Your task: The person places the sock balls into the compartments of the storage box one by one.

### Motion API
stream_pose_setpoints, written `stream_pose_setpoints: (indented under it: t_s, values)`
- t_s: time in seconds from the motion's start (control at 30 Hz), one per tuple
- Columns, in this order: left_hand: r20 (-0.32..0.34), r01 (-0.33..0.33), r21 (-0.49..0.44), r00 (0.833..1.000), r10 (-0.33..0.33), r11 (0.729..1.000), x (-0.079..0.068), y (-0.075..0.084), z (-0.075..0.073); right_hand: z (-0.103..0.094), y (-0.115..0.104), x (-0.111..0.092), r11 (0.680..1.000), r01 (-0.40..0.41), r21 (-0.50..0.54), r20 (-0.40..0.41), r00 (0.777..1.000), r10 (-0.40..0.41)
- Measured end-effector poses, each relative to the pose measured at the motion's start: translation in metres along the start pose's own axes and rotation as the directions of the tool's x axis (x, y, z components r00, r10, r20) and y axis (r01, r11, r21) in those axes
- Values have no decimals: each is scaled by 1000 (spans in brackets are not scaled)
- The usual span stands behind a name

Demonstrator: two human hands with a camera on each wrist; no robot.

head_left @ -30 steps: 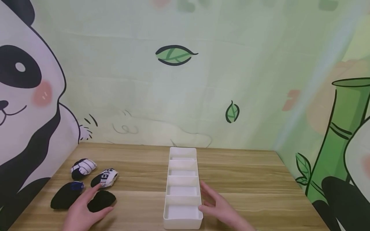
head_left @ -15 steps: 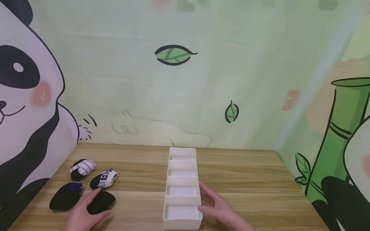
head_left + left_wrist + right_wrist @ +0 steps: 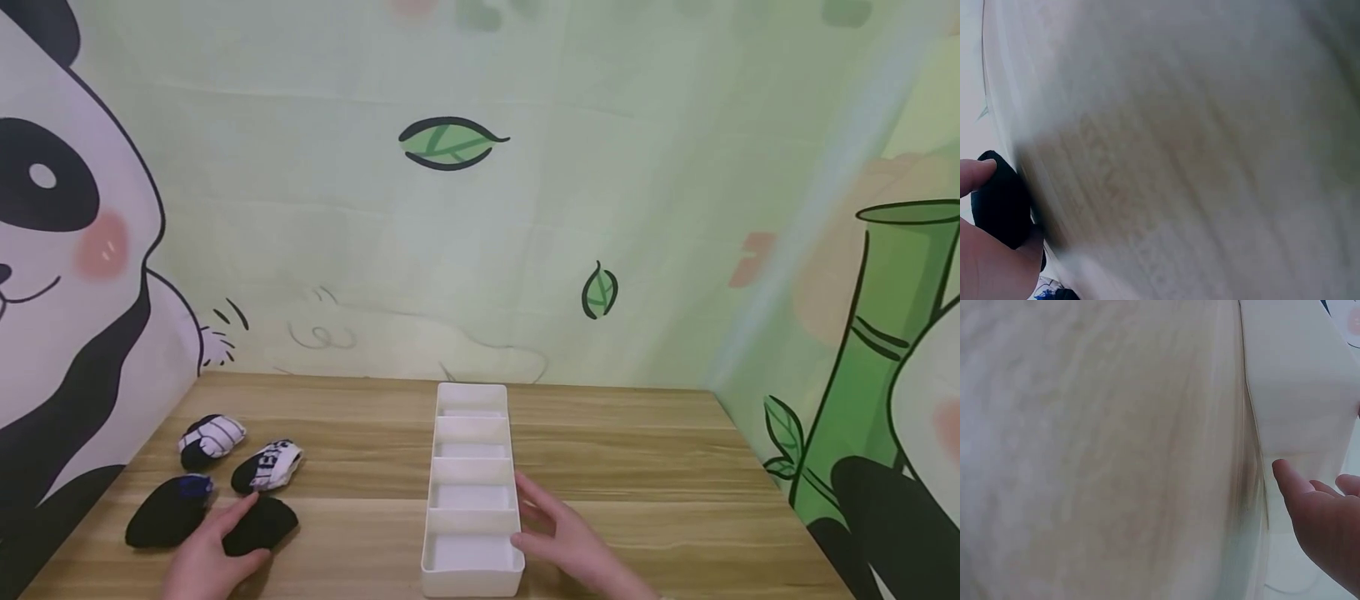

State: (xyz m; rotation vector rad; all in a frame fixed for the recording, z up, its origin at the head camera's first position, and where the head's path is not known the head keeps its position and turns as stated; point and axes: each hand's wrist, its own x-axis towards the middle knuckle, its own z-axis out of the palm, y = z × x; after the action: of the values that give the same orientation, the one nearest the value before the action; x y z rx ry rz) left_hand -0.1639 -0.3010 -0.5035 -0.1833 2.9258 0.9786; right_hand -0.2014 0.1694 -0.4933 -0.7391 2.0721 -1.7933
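Note:
My left hand (image 3: 206, 557) pinches a black rolled sock (image 3: 264, 527) at the front left, index finger along its far side and thumb on the near side. The left wrist view shows this black sock (image 3: 1000, 206) between finger and thumb. Right behind it lies a black-and-white lettered sock (image 3: 272, 467); to its left is a black sock with a blue patch (image 3: 167, 512). A white striped sock (image 3: 213, 437) sits farthest back. My right hand (image 3: 566, 533), fingers extended, is at the right side of a white divided box (image 3: 472, 583), thumb near its front corner.
The box stands lengthwise on the wooden table (image 3: 360, 467), its several compartments showing bare floors. A green cloth backdrop (image 3: 337, 208) with a panda and bamboo rises along the table's back and sides.
My left thumb and fingers have drawn in on the near black sock. The right hand stays by the box, and the whole head view has drifted slightly.

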Motion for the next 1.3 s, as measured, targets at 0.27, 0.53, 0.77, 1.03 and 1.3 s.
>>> stream_pose_setpoints:
  t_s: [0.27,0.53,0.77,1.03,1.3]
  values:
    - [-4,50,13,999,-50,999,1,7,-2,2,-1,-1,1000,-22,1,-21,1000,22]
    - [3,67,-40,998,-67,997,5,21,-6,3,-1,-2,1000,-19,0,-35,999,19]
    - [-72,-21,-96,997,14,995,9,38,-4,2,-2,-2,1000,-26,-3,-38,999,26]
    - [-154,-132,-177,982,105,975,16,65,17,2,-3,-2,999,-11,-34,-51,999,9]
    - [-168,-145,-261,980,103,954,21,89,37,4,-3,-3,999,-28,-17,-49,998,27]
